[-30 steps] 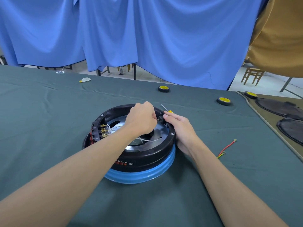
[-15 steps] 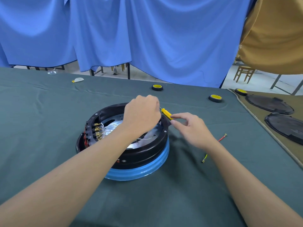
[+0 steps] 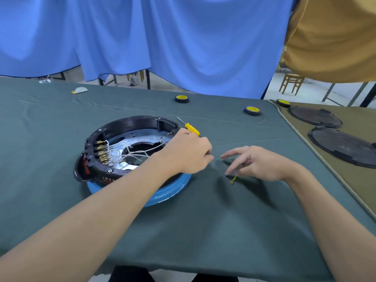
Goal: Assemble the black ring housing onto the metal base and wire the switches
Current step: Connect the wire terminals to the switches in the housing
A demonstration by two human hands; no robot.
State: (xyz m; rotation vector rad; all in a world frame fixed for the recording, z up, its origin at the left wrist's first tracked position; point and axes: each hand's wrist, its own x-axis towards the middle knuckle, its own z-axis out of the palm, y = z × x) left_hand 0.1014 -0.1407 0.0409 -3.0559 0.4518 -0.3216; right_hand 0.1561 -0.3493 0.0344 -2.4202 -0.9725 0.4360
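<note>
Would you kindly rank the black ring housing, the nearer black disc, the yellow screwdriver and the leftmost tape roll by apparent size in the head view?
1. black ring housing
2. nearer black disc, cut by the frame edge
3. yellow screwdriver and leftmost tape roll: too alike to rank; the roll lies farther away.

Person's left hand (image 3: 189,151) and right hand (image 3: 258,161), both bare, on forearms (image 3: 91,212) bare to the frame's edge; black clothing (image 3: 130,274) (garment unclear) shows at the bottom.
</note>
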